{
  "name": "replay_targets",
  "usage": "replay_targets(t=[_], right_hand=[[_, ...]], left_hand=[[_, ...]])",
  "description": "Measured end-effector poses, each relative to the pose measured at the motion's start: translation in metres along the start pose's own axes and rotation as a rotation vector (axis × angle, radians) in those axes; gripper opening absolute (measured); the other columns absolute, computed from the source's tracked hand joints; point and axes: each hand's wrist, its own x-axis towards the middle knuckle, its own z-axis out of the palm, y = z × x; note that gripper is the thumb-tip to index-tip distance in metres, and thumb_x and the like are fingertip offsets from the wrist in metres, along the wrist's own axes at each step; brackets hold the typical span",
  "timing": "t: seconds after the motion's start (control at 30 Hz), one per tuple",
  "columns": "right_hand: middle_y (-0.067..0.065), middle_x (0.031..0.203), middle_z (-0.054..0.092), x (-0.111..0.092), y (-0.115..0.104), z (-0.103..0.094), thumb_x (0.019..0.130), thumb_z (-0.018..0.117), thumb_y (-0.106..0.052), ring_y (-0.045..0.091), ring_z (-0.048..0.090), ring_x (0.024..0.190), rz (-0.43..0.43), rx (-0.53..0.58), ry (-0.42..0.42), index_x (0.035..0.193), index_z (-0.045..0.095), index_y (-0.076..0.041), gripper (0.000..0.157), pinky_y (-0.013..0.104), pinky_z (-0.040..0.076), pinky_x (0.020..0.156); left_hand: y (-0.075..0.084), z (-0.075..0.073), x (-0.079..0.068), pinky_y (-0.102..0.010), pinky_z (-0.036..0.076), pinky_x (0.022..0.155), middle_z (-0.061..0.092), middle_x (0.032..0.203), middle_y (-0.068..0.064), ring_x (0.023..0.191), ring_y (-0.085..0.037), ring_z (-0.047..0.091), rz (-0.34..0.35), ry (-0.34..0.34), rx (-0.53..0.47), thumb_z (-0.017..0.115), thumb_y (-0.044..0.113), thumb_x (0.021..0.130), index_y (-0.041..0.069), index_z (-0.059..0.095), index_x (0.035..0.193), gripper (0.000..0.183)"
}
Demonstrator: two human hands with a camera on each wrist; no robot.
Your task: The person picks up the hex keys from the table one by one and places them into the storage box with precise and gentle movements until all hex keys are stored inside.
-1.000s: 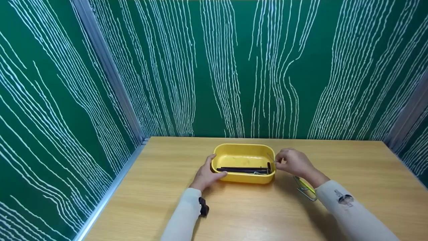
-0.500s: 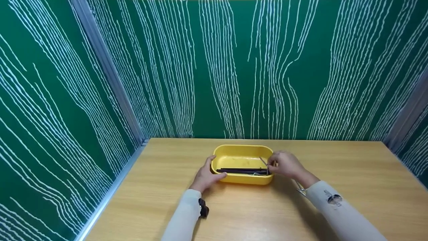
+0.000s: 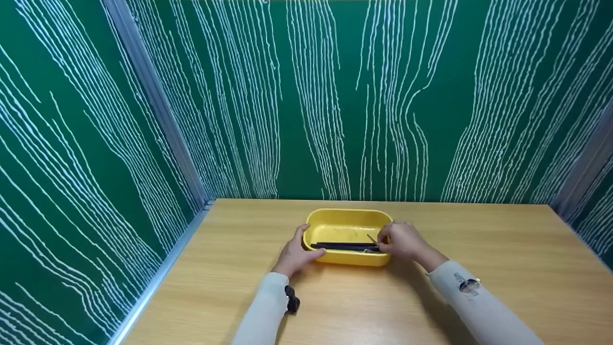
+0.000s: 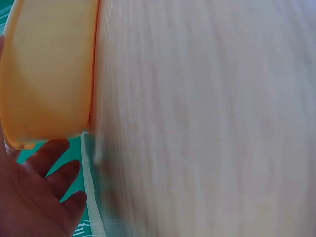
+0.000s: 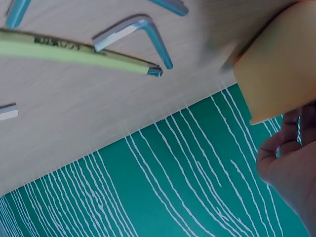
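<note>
A yellow plastic bin [image 3: 352, 259] stands on the table. My left hand [image 3: 293, 254] grips its left end, thumb over the front rim. In the left wrist view several fingers of that hand extend past the bin's end without touching it. Over the right end, my right hand [image 3: 403, 241] pinches a thin metal rod [image 3: 371, 238], apparently a hex key, tilted into the bin. Its lower part is hidden by my fingers. Dark purple sticks [image 3: 337, 246] lie along the bin's front inside wall, with a small pale metal piece near their right end.
Right of the bin, mostly under my right forearm, lie an L-shaped hex key [image 5: 157, 43], a yellow-green bar [image 5: 74, 54] with a dark tip, and other metal ends. Green walls with white lines [image 3: 306, 96] rise behind the wooden table [image 3: 345, 306].
My right hand has moved left and slightly down, bringing the thin metal rod from the bin's right rim to inside it. The left hand and bin have stayed in place.
</note>
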Motion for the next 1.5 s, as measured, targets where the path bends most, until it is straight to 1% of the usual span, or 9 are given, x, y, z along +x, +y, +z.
replay_targets(t=[0.2,0.4,0.5,0.7,0.8,1.0,1.17,1.33,1.5], right_hand=[[-0.008,0.067,0.056,0.004,-0.003,0.002,0.069,0.072,-0.024,0.018,0.043,0.075,0.071,0.031,-0.057,0.070,0.065,-0.025,0.007,0.037,0.027,0.076],[-0.005,0.062,0.057,0.008,-0.008,0.005,0.070,0.072,-0.021,0.019,0.046,0.072,0.136,0.060,-0.104,0.069,0.066,-0.023,0.006,0.040,0.028,0.081],[-0.005,0.059,0.056,0.009,-0.009,0.007,0.070,0.072,-0.020,0.019,0.046,0.071,0.126,0.036,-0.110,0.067,0.066,-0.023,0.007,0.041,0.028,0.082],[-0.008,0.054,0.054,0.013,-0.009,0.010,0.069,0.071,-0.022,0.017,0.045,0.066,0.041,-0.059,-0.070,0.059,0.062,-0.025,0.014,0.038,0.026,0.079],[-0.009,0.054,0.054,0.015,-0.009,0.011,0.070,0.070,-0.022,0.016,0.047,0.063,0.020,-0.072,-0.063,0.059,0.062,-0.025,0.014,0.037,0.027,0.078],[-0.006,0.061,0.057,0.015,-0.009,0.012,0.071,0.071,-0.018,0.016,0.050,0.065,0.087,0.023,-0.128,0.068,0.067,-0.022,0.007,0.029,0.040,0.067],[-0.004,0.064,0.058,0.015,-0.009,0.013,0.071,0.071,-0.016,0.016,0.052,0.066,0.119,0.079,-0.156,0.072,0.068,-0.021,0.005,0.026,0.042,0.064],[-0.004,0.063,0.058,0.017,-0.010,0.014,0.071,0.071,-0.017,0.016,0.052,0.064,0.126,0.073,-0.165,0.070,0.068,-0.020,0.005,0.026,0.042,0.063],[-0.002,0.056,0.055,0.019,-0.011,0.013,0.072,0.069,-0.017,0.016,0.051,0.058,0.128,0.006,-0.190,0.062,0.064,-0.021,0.011,0.026,0.040,0.059]], left_hand=[[-0.001,-0.001,-0.001,-0.040,0.030,0.100,0.044,0.131,0.000,0.115,-0.016,0.043,0.012,-0.009,-0.013,0.068,0.067,0.050,0.043,0.025,0.130,0.094],[0.001,-0.003,-0.001,-0.040,0.031,0.099,0.044,0.131,0.000,0.114,-0.017,0.043,0.016,-0.012,0.005,0.067,0.068,0.050,0.042,0.025,0.131,0.095],[0.000,-0.002,-0.001,-0.040,0.031,0.099,0.044,0.131,0.000,0.114,-0.017,0.043,0.012,-0.013,0.004,0.067,0.068,0.050,0.043,0.025,0.130,0.094],[0.000,-0.002,-0.001,-0.039,0.033,0.098,0.045,0.130,-0.002,0.113,-0.017,0.044,0.016,-0.011,0.005,0.067,0.067,0.051,0.044,0.025,0.129,0.092],[0.000,-0.002,-0.001,-0.040,0.032,0.098,0.046,0.129,-0.004,0.114,-0.018,0.044,0.012,-0.007,0.013,0.067,0.068,0.051,0.045,0.025,0.128,0.091],[0.000,-0.001,-0.001,-0.040,0.031,0.099,0.044,0.130,-0.003,0.114,-0.018,0.043,0.001,-0.007,0.015,0.068,0.067,0.052,0.046,0.024,0.128,0.090],[0.001,-0.002,-0.002,-0.040,0.032,0.098,0.045,0.129,-0.003,0.113,-0.018,0.044,-0.007,-0.010,0.011,0.067,0.069,0.049,0.045,0.024,0.129,0.094],[0.001,-0.002,-0.002,-0.040,0.032,0.098,0.045,0.129,-0.003,0.113,-0.018,0.044,0.001,-0.003,0.017,0.067,0.068,0.050,0.044,0.024,0.130,0.093],[0.001,0.001,-0.001,-0.041,0.032,0.098,0.044,0.130,-0.003,0.113,-0.018,0.044,0.002,-0.008,0.005,0.068,0.066,0.052,0.044,0.024,0.130,0.092]])
